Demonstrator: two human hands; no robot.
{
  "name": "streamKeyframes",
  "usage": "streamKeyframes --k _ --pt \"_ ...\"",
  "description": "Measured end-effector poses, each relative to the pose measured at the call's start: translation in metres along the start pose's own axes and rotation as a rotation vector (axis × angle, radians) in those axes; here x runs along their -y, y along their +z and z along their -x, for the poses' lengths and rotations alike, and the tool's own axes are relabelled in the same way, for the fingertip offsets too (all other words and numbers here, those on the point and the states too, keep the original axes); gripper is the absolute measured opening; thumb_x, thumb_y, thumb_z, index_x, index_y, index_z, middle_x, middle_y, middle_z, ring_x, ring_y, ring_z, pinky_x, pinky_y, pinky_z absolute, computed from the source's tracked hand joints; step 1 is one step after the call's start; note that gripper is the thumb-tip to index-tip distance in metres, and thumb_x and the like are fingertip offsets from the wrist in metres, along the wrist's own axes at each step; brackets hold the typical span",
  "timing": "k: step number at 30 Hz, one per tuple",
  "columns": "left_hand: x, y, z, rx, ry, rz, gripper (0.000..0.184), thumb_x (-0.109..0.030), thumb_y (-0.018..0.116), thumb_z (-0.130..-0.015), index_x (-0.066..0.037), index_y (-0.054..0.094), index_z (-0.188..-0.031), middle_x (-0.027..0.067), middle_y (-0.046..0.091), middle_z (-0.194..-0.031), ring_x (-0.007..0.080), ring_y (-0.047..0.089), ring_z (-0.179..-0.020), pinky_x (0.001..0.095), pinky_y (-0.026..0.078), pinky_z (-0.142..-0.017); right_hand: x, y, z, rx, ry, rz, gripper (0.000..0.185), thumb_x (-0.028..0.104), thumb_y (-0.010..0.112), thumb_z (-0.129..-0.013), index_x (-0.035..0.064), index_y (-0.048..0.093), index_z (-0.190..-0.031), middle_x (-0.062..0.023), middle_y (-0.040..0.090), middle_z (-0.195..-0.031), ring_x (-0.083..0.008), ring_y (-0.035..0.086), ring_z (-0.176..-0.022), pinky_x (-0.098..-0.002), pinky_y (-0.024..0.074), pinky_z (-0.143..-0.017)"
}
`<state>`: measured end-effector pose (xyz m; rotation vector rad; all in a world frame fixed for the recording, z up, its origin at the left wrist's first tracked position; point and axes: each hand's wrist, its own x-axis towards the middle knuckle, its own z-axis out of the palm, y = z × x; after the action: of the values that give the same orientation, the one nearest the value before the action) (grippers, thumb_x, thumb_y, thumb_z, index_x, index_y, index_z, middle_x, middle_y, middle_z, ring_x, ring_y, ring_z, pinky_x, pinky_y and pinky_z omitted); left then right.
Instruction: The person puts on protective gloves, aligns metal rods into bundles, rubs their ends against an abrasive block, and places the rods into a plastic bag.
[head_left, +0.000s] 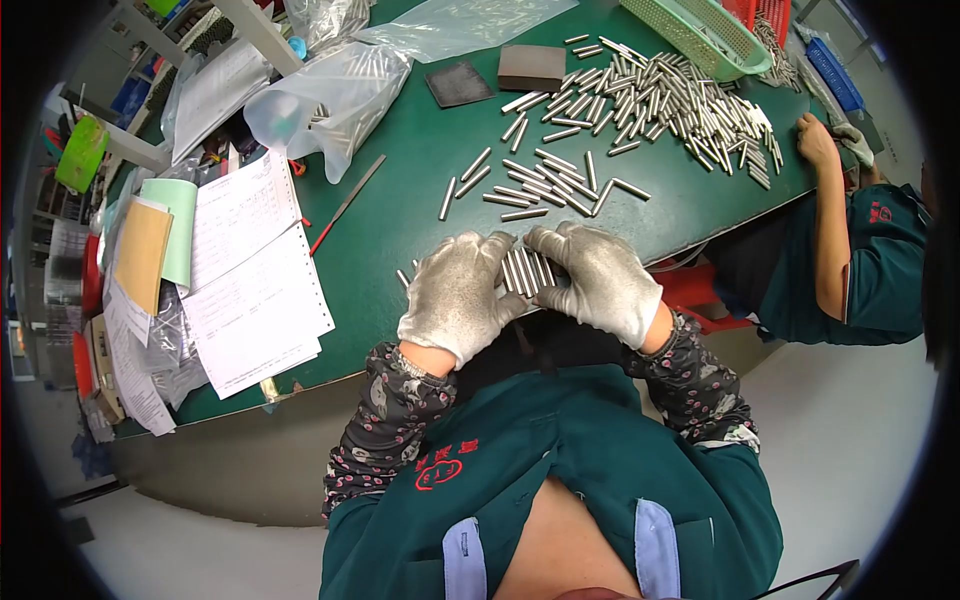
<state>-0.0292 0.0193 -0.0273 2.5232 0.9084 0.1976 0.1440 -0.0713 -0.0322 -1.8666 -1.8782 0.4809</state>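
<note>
Both gloved hands, the left hand and the right hand, are held close together at the front edge of the green bench, with fingers curled and thumbs drawn in, and a short row of metal pins is pinched between them from either side. In that row the pins are laid side by side, pointing away from the front edge; whether more are covered by the palms cannot be told. A few pin ends are seen just beyond the left hand. As far as can be judged, only a small share has been lined up: a scattered group of loose pins is left just beyond the hands, and a far larger heap is spread, unaligned, toward the far right corner. More pins are held in a clear plastic bag toward the far left corner. Two dark blocks are set near the far edge, and printed sheets are laid along the left part of the bench. At the right edge, a co-worker's bare hand is rested near the heap.
</note>
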Motion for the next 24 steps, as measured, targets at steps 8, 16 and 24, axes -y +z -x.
streamKeyframes --k 8,16,24 --pt "-0.005 0.001 -0.004 -0.028 0.025 -0.019 0.062 -0.03 0.088 -0.061 -0.007 0.067 -0.115 0.0128 0.06 -0.105 0.0319 0.059 -0.103 0.043 0.05 -0.089 -0.004 -0.004 -0.002 0.052 -0.037 -0.056 0.051 0.02 0.074 -0.07 0.0041 0.06 -0.117 -0.0147 0.062 -0.084 -0.035 0.061 -0.086 -0.0442 0.0485 -0.078" --pt "0.006 0.02 -0.002 -0.203 0.098 0.229 0.055 -0.017 0.086 -0.062 -0.003 0.065 -0.11 0.0105 0.056 -0.105 0.028 0.057 -0.101 0.0396 0.049 -0.088 -0.013 -0.003 -0.001 -0.013 0.002 -0.327 0.04 0.021 0.071 -0.077 0.003 0.065 -0.111 -0.0148 0.066 -0.086 -0.0283 0.064 -0.077 -0.0377 0.0514 -0.071" --pt "0.001 0.017 -0.005 -0.472 0.343 0.12 0.05 -0.013 0.082 -0.06 -0.006 0.064 -0.106 0.0074 0.062 -0.096 0.0303 0.061 -0.092 0.0421 0.048 -0.084 -0.001 0.005 -0.012 -0.07 0.083 -0.627 0.03 0.027 0.067 -0.083 0.001 0.07 -0.097 -0.0175 0.07 -0.085 -0.0312 0.069 -0.078 -0.0367 0.0534 -0.07"
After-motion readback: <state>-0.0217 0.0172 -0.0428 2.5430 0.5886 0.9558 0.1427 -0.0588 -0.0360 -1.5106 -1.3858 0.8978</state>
